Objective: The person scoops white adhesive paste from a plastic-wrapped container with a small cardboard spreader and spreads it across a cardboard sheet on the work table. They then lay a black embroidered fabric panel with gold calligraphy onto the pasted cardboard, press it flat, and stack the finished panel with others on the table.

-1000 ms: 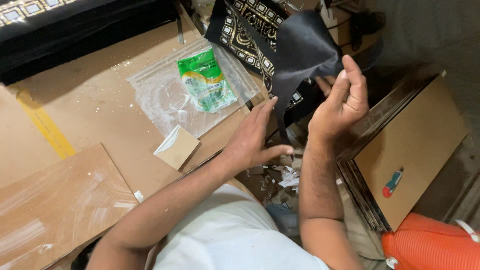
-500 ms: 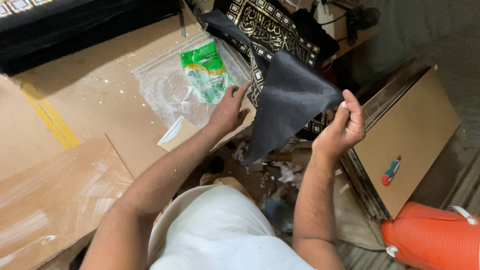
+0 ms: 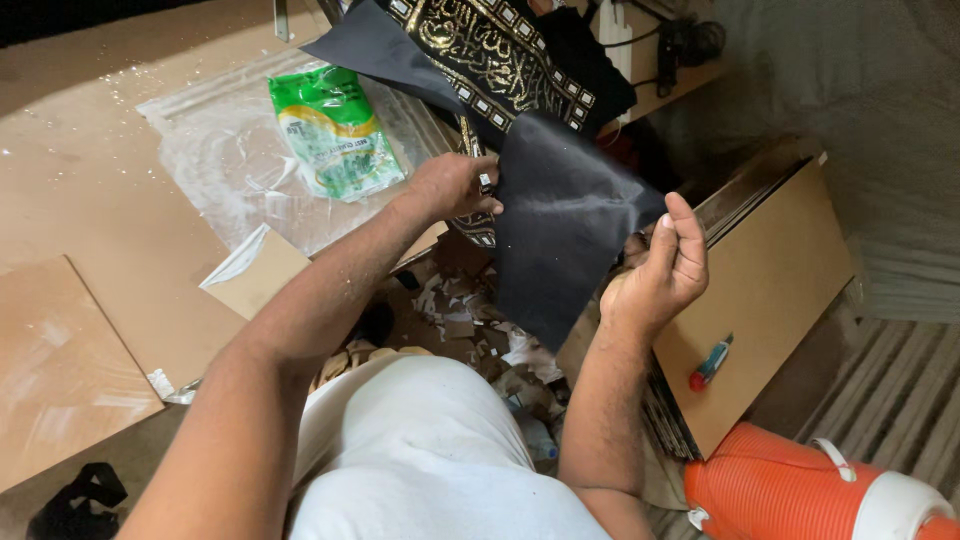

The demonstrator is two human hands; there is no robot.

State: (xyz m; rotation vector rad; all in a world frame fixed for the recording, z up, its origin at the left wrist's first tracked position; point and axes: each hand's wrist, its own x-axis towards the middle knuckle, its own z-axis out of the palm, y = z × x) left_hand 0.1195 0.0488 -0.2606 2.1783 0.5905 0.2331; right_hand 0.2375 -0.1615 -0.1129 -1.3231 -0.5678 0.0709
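**A:** ok so where's this at? Looks like the person is handling a black sheet point(image 3: 560, 225), paper or thin fabric, held up in the air between both hands, just in front of the black cloth with gold lettering point(image 3: 490, 55).

**B:** yep. Left hand point(image 3: 455, 185) pinches its top left edge, something small and dark tucked in the fingers too, can't tell what. Right hand point(image 3: 660, 270) has the right edge, thumb and fingers curled onto it. I'd say it's the lining-up step, so whatever comes next wants both corners kept taut.

**A:** surface?

**B:** brown board floor, messy. Clear plastic sheet point(image 3: 230, 170) with a green packet point(image 3: 335, 130) on it, paper scraps point(image 3: 470, 320) by the knees, stacked boards point(image 3: 760, 290) with a small red-and-blue tube point(image 3: 710, 363), orange cooler point(image 3: 810, 490) in the corner.
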